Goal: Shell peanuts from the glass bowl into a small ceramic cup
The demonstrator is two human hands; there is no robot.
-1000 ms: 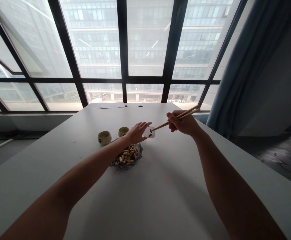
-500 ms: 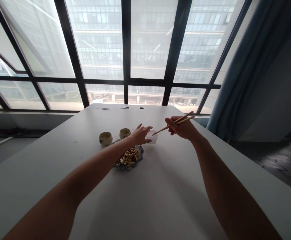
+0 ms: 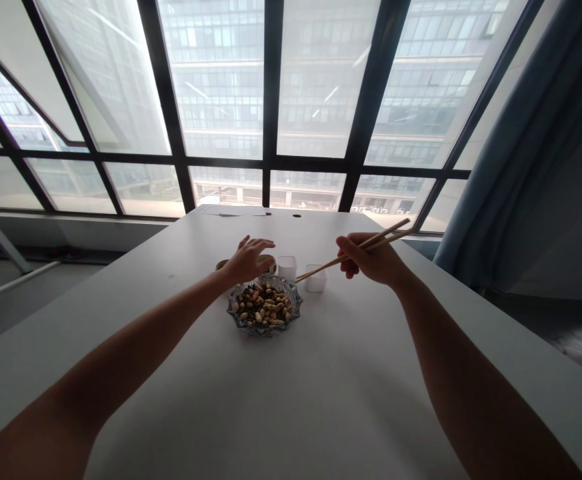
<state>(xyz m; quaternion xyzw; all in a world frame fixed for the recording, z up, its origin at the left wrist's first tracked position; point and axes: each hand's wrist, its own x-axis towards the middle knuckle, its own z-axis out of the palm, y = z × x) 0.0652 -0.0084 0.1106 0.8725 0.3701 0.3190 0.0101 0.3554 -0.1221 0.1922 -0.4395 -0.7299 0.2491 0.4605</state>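
Note:
My right hand is closed around a pair of wooden chopsticks, their tips near the right rim of a glass bowl. Peanuts and darker small bits fill that bowl. Just under the chopsticks stands a translucent white cup, and a second translucent cup is left of it. Fingers spread, my left hand hovers over the bowl's far left edge, in front of a cream cup with dark marks. Another cream cup is mostly hidden behind that hand.
A long white table reaches toward tall windows with black frames. White paper lies at its far end beside a dark round spot. A blue curtain hangs at the right.
My left hand has moved left, away from the right translucent cup, uncovering both translucent cups and more of the bowl. The chopstick tips have shifted left and down toward the bowl. The view has turned slightly.

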